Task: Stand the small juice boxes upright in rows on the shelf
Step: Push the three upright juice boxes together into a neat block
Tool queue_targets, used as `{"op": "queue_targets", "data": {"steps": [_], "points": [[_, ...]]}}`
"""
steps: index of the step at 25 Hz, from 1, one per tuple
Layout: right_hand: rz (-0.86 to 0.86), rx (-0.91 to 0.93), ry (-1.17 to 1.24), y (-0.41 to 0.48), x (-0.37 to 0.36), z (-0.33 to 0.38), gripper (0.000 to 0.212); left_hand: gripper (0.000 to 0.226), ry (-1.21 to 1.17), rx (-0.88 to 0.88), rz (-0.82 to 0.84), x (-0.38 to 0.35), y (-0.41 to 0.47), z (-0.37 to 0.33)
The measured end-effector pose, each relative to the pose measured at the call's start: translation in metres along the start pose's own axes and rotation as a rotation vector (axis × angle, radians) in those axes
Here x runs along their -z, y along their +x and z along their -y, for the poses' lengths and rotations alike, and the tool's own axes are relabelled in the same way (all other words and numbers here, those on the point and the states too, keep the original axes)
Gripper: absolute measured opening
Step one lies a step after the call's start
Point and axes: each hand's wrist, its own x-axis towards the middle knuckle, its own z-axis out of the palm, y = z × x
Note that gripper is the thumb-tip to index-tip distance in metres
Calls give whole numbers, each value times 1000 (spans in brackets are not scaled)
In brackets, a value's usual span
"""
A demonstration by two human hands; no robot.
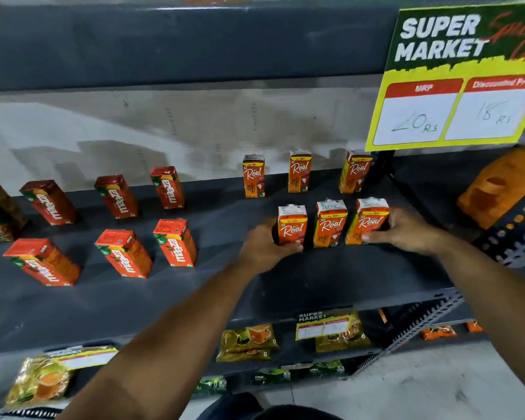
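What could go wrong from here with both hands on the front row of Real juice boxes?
1. The left hand and right hand grip the end boxes; the middle Real box between them stands free and close, so a sideways nudge might topple it.
2. The back-row Real boxes stand just behind; pushing the front row deeper could knock them.

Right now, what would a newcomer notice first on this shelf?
Two bare hands, the left hand and the right hand, grip the end boxes of a front row of three small orange Real juice boxes on the dark grey metal shelf. Above right hangs a yellow and green Super Market price sign.
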Motion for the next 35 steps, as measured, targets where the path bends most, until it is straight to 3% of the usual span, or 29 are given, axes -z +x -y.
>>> {"op": "queue_targets", "data": {"steps": [5,8,13,17,29,35], "points": [[83,69,52,11,-19,6,49,64,37,-35,-27,-15,8,-4],[62,77,78,14,-24,6,52,60,35,2,6,-15,14,-5],[-21,79,24,16,-47,8,65,73,-45,28,2,-23,17,-5],[-89,76,-23,9,-56,6,76,65,-90,55,0,-22,15,-5],[-90,88,-131,-57,-78,2,50,67,-40,134,21,-34,-64,-11],[-108,73,-158,-70,-80,4,47,59,-38,153,3,-36,-78,-18]]}}
